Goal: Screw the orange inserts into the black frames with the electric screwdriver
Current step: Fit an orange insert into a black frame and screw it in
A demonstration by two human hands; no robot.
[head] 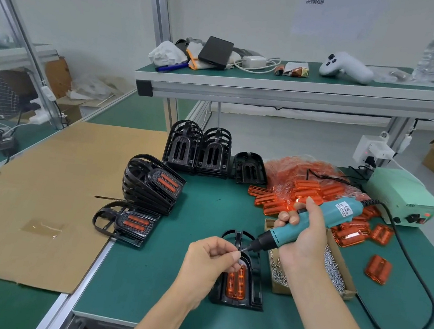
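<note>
A black frame (255, 286) lies on the green mat near the front, with an orange insert (236, 283) seated in it. My left hand (209, 259) hovers over the frame's upper end and pinches a small screw against the bit. My right hand (303, 229) grips the teal electric screwdriver (312, 222), tilted down-left with its black tip at the screw. Finished frames with inserts form a stack (153, 181), and another one (126, 223) lies flat to the left. Empty black frames (198, 151) stand at the back.
A cardboard tray of screws (334, 271) sits right of the frame. Loose orange inserts (313, 192) and their plastic bag spread at the right. The green power supply (403, 198) stands far right, its black cable looping across the mat. A cardboard sheet (44, 184) covers the left bench.
</note>
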